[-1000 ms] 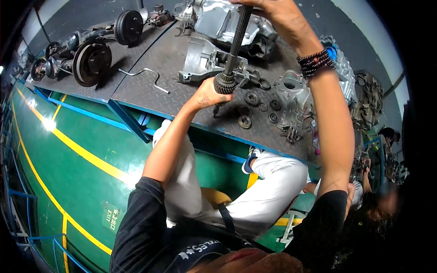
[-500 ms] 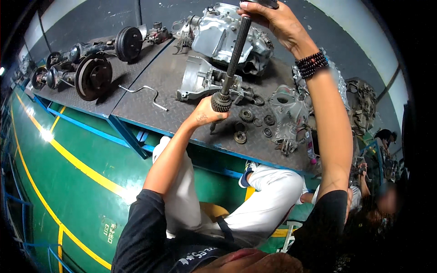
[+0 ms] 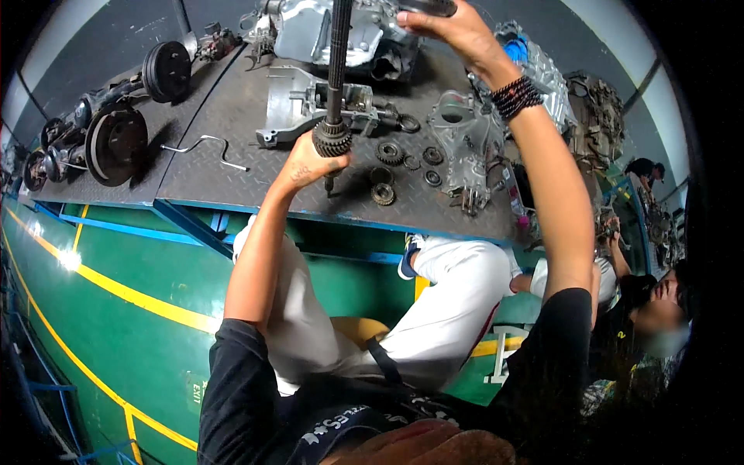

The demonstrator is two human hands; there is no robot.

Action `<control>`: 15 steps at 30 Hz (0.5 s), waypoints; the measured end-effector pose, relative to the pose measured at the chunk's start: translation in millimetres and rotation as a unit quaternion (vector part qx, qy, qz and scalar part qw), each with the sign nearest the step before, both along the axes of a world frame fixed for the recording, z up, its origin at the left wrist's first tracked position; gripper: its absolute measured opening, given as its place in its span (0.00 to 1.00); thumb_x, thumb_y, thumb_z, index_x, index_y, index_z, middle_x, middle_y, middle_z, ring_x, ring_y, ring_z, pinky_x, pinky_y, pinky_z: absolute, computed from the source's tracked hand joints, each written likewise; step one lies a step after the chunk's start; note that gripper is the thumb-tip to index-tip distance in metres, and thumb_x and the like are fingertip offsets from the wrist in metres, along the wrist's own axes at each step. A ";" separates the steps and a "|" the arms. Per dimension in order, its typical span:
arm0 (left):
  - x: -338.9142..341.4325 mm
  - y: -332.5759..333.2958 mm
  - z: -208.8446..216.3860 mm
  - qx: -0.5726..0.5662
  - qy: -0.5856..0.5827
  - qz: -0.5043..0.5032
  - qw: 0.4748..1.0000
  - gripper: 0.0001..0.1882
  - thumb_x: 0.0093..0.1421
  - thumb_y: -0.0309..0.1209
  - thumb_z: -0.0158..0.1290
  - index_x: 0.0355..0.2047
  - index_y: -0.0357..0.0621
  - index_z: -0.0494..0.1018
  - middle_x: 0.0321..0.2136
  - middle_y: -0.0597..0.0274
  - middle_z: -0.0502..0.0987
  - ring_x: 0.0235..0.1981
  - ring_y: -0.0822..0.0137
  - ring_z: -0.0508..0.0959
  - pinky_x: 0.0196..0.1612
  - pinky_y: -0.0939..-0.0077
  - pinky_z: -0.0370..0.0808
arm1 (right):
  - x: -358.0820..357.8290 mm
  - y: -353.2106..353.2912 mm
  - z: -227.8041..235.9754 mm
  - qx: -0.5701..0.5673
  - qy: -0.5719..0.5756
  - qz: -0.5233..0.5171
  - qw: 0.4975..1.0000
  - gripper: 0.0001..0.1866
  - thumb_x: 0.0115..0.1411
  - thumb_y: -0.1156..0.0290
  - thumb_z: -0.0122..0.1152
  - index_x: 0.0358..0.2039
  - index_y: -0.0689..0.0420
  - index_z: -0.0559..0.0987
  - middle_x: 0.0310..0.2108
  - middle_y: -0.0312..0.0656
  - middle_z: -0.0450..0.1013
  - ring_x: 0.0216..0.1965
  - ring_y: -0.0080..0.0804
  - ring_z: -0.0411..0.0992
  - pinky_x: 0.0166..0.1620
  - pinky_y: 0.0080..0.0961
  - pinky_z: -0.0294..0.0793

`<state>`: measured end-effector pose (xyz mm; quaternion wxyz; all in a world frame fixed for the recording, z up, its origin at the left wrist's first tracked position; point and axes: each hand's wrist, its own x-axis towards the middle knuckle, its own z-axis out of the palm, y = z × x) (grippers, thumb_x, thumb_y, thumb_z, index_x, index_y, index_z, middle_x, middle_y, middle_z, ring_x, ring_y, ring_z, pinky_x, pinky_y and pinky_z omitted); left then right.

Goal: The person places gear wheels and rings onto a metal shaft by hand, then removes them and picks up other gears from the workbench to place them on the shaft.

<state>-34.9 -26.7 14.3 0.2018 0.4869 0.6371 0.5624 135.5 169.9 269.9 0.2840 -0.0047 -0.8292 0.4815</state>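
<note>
My left hand [image 3: 306,165] is closed around the lower part of a long splined gear shaft [image 3: 338,74], just below its toothed gear [image 3: 332,139]. The shaft stands nearly upright over the bench's front, its narrow lower end by the plate and its top cut off by the picture's upper edge. My right hand [image 3: 469,43] is raised to the right of the shaft, apart from it. Its fingers pinch a dark, rounded part [image 3: 428,6], whose kind I cannot make out. Behind the shaft lies an opened metal gearbox housing [image 3: 291,105].
Several loose gears and rings, including a gear [image 3: 389,153], lie on the steel bench [image 3: 232,186]. Around them are a bent metal rod [image 3: 205,142], axle parts with a drum [image 3: 116,145], a large transmission [image 3: 325,35] and a grey casing [image 3: 465,132]. Another person [image 3: 655,310] sits at right.
The view has shifted, moving the bench up and left in the picture. The shaft has swung from a rightward lean to nearly upright. The gap between my right hand and the shaft has widened.
</note>
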 end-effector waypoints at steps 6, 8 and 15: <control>16.9 -1.1 11.7 -0.007 -0.008 -0.002 1.000 0.19 0.50 0.31 0.70 0.41 0.37 0.80 0.36 0.65 0.83 0.36 0.73 0.80 0.45 0.73 0.79 | 12.2 64.3 -131.7 0.023 -0.032 -0.121 0.992 0.49 0.46 0.53 0.86 0.61 0.65 0.70 0.51 0.43 0.79 0.52 0.29 0.77 0.60 0.29 0.75; 14.5 -4.6 11.1 -0.006 -0.011 0.002 1.000 0.17 0.50 0.30 0.69 0.39 0.38 0.79 0.34 0.67 0.82 0.34 0.75 0.78 0.42 0.75 0.78 | 19.9 63.2 -170.3 -0.002 -0.053 -0.118 0.992 0.51 0.45 0.53 0.87 0.62 0.66 0.69 0.52 0.43 0.78 0.52 0.29 0.76 0.60 0.29 0.74; 14.1 2.6 8.7 0.011 -0.031 -0.007 0.999 0.16 0.50 0.30 0.69 0.37 0.40 0.78 0.32 0.68 0.80 0.33 0.76 0.76 0.40 0.75 0.77 | 50.2 79.4 -274.9 -0.053 -0.154 -0.151 0.975 0.28 0.52 0.67 0.82 0.50 0.61 0.78 0.43 0.36 0.80 0.44 0.24 0.77 0.53 0.24 0.77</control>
